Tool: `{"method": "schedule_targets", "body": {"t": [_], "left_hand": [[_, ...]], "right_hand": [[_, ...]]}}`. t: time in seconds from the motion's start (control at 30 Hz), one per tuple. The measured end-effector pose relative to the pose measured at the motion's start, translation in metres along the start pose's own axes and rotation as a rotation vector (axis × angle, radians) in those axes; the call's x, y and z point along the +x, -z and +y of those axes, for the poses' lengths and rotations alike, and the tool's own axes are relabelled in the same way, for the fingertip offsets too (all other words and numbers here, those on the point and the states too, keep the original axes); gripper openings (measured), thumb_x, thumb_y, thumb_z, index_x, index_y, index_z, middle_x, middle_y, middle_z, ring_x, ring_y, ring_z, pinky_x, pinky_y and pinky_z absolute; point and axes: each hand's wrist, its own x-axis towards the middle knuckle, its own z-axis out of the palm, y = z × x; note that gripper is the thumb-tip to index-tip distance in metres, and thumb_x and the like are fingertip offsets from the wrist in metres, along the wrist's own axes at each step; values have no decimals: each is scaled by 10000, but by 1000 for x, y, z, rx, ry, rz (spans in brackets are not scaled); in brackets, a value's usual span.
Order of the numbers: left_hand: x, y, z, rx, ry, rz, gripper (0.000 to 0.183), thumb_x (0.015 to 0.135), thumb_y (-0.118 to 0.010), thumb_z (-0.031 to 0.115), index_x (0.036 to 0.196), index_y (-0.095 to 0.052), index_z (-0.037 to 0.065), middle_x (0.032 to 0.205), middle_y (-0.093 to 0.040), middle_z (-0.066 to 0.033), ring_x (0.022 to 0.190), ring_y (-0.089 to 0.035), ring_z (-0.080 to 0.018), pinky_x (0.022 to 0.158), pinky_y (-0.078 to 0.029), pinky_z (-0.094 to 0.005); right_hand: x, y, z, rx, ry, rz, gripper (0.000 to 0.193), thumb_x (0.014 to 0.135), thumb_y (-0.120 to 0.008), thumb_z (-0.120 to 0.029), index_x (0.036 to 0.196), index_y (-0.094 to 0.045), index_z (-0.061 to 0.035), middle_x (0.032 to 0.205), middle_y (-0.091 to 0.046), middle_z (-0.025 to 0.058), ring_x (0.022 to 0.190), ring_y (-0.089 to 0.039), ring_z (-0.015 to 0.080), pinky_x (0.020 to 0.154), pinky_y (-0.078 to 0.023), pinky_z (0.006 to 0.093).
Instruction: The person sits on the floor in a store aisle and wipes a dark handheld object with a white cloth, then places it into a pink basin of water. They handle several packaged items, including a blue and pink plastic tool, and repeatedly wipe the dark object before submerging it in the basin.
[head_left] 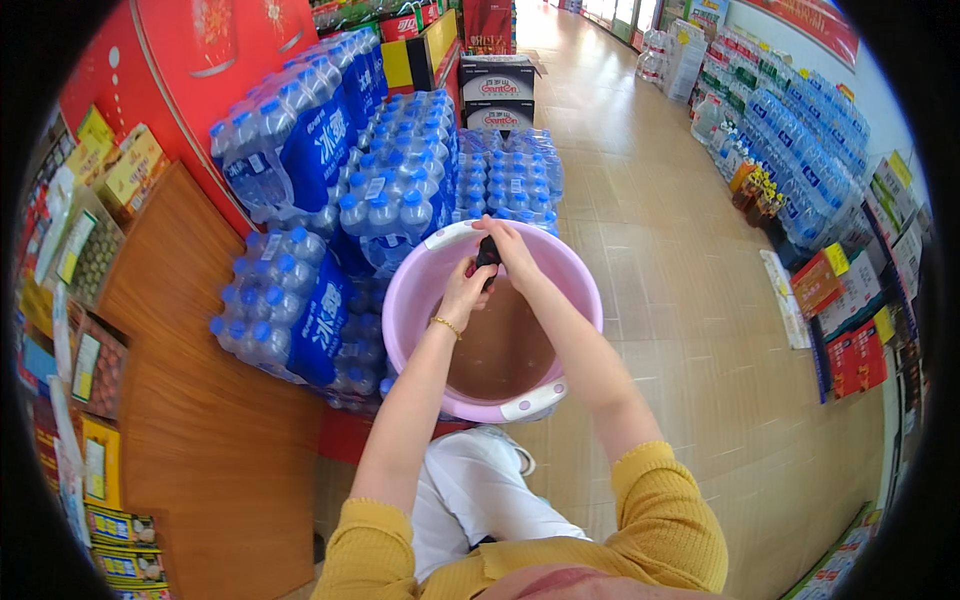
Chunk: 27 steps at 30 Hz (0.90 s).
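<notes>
A pink basin (578, 300) with white handles stands in front of me, with murky brown water (503, 350) in it. Above the water, toward the basin's far side, my left hand (464, 292) is closed around a small dark object (488, 254), black with a hint of red. My right hand (510, 250) wraps over the same object from the right, its fingers bent near the far rim. Between them the hands hide most of the object, so its kind cannot be made out.
Shrink-wrapped packs of blue-capped water bottles (395, 185) are stacked left of and behind the basin. A curved wooden counter (215, 420) lies at the left. Dark cartons (497, 85) stand beyond. More bottle packs (810, 135) and boxes (856, 362) line the right, across the tiled floor (690, 330).
</notes>
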Motion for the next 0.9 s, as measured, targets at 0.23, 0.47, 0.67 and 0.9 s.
{"method": "schedule_targets", "body": {"t": [0.23,0.47,0.67,0.9], "left_hand": [[-2,14,6,-818,134,-403,359,861,-447,366,1030,-517,57,576,-384,-3,408,-308,-84,393,-240,-216],[-5,13,-1,-868,275,-802,402,865,-404,411,990,-521,47,547,-369,4,400,-290,-75,392,-237,-215],[-11,7,2,-812,297,-842,349,857,-499,375,1003,-489,58,563,-354,30,416,-287,-53,394,-226,-192],[-3,16,0,-522,424,-864,202,879,-523,282,899,-452,94,577,-337,51,442,-281,-35,408,-221,-178]], "right_hand": [[-8,1,-19,37,295,-233,411,841,-614,-225,1206,-514,-63,1026,-570,33,942,-512,108,790,-408,254],[-17,-2,-27,135,346,-482,479,825,-565,-111,1287,-443,-73,1256,-491,150,1137,-498,246,952,-396,346],[-30,2,-38,408,105,-559,405,889,-487,-78,1289,-434,-46,939,-619,103,847,-612,164,768,-507,288],[-37,-7,-44,445,-7,-448,331,947,-418,-165,1248,-466,-38,559,-379,-30,487,-390,67,494,-426,233]]}}
